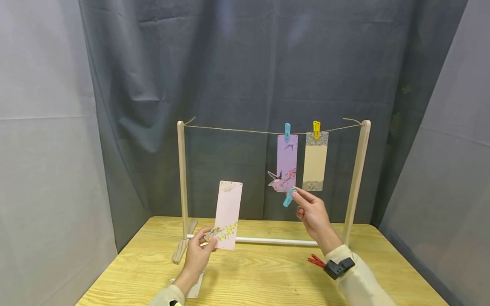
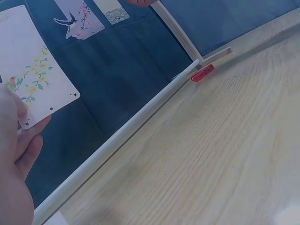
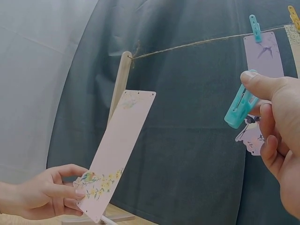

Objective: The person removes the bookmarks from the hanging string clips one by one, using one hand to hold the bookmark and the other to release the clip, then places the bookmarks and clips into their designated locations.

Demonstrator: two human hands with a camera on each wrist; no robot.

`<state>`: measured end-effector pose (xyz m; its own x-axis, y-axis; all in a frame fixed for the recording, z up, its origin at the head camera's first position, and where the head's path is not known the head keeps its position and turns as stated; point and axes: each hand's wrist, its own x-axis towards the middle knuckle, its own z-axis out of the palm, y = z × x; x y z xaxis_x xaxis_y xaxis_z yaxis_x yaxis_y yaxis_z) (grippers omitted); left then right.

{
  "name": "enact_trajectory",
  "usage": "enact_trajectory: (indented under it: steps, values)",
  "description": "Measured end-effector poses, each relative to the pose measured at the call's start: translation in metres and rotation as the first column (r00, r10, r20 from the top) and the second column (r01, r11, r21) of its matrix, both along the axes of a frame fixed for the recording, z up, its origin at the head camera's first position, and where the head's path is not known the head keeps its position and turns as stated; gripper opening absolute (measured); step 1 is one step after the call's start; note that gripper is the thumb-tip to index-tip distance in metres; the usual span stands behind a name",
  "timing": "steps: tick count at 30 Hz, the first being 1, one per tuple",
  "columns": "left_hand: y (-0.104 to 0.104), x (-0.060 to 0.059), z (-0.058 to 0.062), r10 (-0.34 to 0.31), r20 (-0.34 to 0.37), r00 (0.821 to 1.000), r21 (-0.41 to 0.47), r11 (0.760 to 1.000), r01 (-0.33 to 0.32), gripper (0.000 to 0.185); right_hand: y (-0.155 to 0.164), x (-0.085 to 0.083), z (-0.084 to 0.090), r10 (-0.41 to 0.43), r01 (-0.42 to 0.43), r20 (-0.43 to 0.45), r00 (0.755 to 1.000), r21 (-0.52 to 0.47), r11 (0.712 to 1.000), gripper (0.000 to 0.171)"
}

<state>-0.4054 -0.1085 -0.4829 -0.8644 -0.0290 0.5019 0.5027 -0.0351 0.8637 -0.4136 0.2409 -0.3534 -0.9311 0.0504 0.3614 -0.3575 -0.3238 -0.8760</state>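
Observation:
My left hand [image 1: 199,254] pinches a pale pink bookmark [image 1: 228,208] by its lower left edge; yellow flowers and a small bird decorate its lower end. The bookmark is held upright, below the string and apart from it. My right hand [image 1: 314,216] pinches a blue clothespin [image 1: 289,198] between thumb and fingers, in front of the lower end of a hanging purple bookmark [image 1: 287,159]. That purple one hangs from the string [image 1: 237,129] by another blue clothespin [image 1: 287,131]. Beside it, a cream bookmark with lace-patterned ends [image 1: 315,163] hangs from a yellow clothespin [image 1: 316,129].
Two wooden posts [image 1: 357,178] carry the string, with a white rod [image 1: 275,241] low between them. Red clothespins [image 1: 316,260] lie on the wooden table [image 1: 268,276] by my right forearm. Another pale card [image 1: 196,290] lies partly hidden beneath my left arm. Grey curtains surround the table.

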Motion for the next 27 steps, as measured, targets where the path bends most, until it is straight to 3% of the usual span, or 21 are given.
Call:
enact_trajectory:
  steps: [4, 14, 27]
  values:
    - [0.0, 0.002, 0.0, 0.001, 0.007, 1.0, 0.005, 1.0, -0.001, 0.032, 0.001, 0.002, -0.003, 0.001, -0.001, -0.002, 1.0, -0.003, 1.0, 0.023]
    - [-0.006, 0.009, -0.006, -0.001, 0.032, 0.999, -0.015, 1.0, 0.001, 0.035, 0.003, 0.008, -0.01, 0.021, -0.021, -0.003, 1.0, 0.001, 1.0, 0.028]
    - [-0.011, 0.012, -0.019, 0.027, 0.055, 0.998, 0.036, 0.999, -0.029, 0.037, 0.02, 0.019, -0.034, -0.038, 0.037, -0.039, 0.999, -0.037, 0.999, 0.032]
